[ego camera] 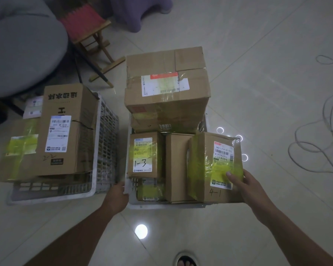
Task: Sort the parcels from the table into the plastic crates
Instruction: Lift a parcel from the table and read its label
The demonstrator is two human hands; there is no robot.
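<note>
Right now the brown cardboard parcel marked 4-1 (pixel 215 166) sits at the white plastic crate's (pixel 135 205) four o'clock corner, overhanging the rim. Her right hand (pixel 246 186) grips its near edge, thumb clamped on the label; the left hand (pixel 117 192) curls round the crate's seven o'clock rim. Crowded boxes beneath could tip it out.

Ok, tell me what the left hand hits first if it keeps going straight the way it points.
The left hand already touches the near-left rim of the right crate. Straight on, it would likely meet the parcel marked 1-3 just inside, though depth is hard to judge.
</note>
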